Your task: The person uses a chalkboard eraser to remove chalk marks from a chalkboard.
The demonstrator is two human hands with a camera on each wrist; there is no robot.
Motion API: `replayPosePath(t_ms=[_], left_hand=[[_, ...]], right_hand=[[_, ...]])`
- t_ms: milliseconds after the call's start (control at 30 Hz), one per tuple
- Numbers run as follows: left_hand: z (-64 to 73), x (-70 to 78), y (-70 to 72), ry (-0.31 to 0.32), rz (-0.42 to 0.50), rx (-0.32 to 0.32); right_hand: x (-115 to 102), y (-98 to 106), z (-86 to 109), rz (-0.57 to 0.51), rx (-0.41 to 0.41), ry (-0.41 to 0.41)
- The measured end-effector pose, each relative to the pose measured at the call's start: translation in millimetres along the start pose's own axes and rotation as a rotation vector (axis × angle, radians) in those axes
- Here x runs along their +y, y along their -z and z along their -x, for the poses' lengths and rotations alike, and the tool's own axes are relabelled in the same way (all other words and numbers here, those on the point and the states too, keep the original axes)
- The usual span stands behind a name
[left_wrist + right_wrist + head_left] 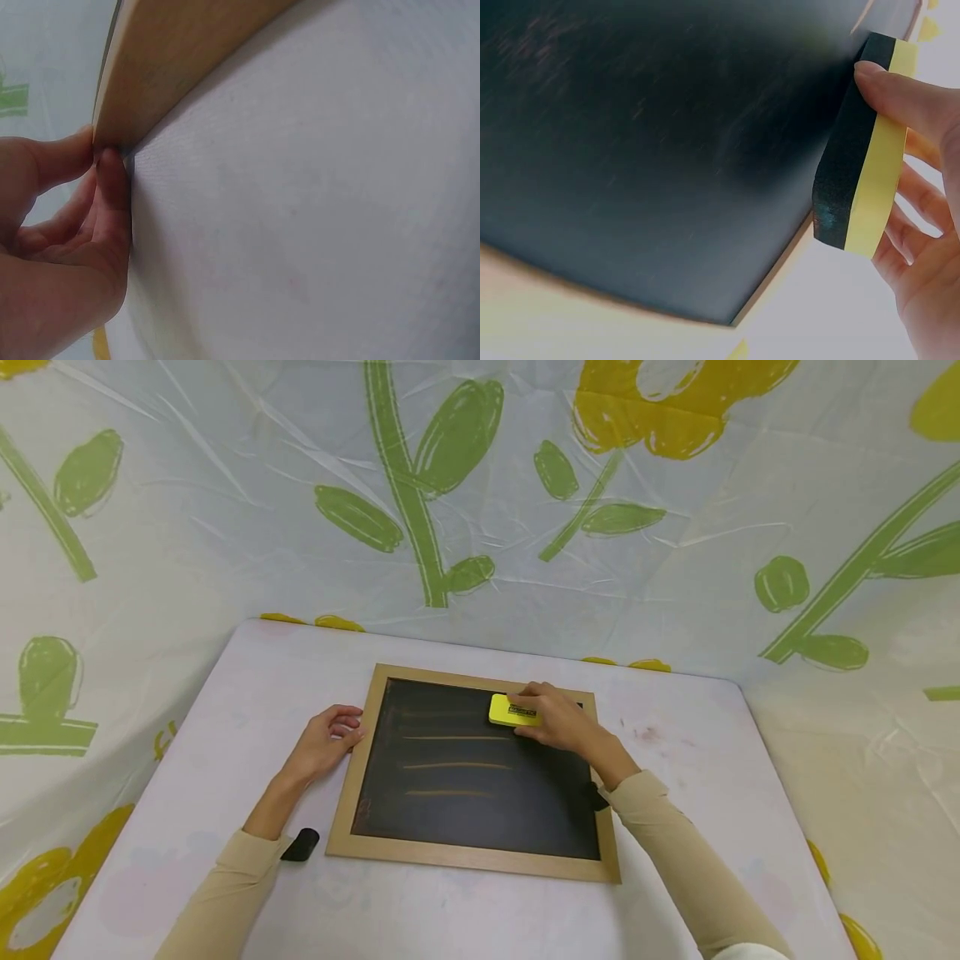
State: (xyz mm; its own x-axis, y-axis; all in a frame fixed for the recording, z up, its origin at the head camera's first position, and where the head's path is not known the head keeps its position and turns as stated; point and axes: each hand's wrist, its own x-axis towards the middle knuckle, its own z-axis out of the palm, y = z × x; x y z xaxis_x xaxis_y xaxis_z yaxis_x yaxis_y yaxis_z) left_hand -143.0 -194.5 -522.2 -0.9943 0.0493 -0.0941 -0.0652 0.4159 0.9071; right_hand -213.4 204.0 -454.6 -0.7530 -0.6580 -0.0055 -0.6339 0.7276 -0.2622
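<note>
A chalkboard in a wooden frame lies on the table, with orange chalk lines across its left and middle part and fainter smears above them. My right hand grips a yellow eraser with a black felt side, over the board's upper part. The right wrist view has the eraser tilted, thumb on one side and fingers on the other, its felt towards the dark surface. At the left frame edge, my left hand pinches the wood between thumb and curled fingers.
The white table extends around the board, with faint reddish smudges to its right. A curtain printed with flowers and leaves hangs behind and at both sides. Small black devices sit at both wrists.
</note>
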Motion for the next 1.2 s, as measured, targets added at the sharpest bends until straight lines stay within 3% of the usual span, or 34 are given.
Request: replayPosePath(t_ms=[333, 667, 967, 1200], left_hand=[[0.3, 1.1, 0.0, -0.001, 0.01, -0.002], [0.7, 1.6, -0.8, 0.002, 0.01, 0.005], [0.7, 1.3, -0.6, -0.009, 0.008, 0.007], [1.1, 3.1, -0.5, 0.0, 0.003, 0.006]], right_hand=[[19, 0, 19.1, -0.035, 0.02, -0.055], [17, 1, 35.5, -0.101, 0.107, -0.036], [13, -3, 51.3, -0.14, 0.076, -0.069], [8, -4, 54.0, -0.146, 0.069, -0.043]])
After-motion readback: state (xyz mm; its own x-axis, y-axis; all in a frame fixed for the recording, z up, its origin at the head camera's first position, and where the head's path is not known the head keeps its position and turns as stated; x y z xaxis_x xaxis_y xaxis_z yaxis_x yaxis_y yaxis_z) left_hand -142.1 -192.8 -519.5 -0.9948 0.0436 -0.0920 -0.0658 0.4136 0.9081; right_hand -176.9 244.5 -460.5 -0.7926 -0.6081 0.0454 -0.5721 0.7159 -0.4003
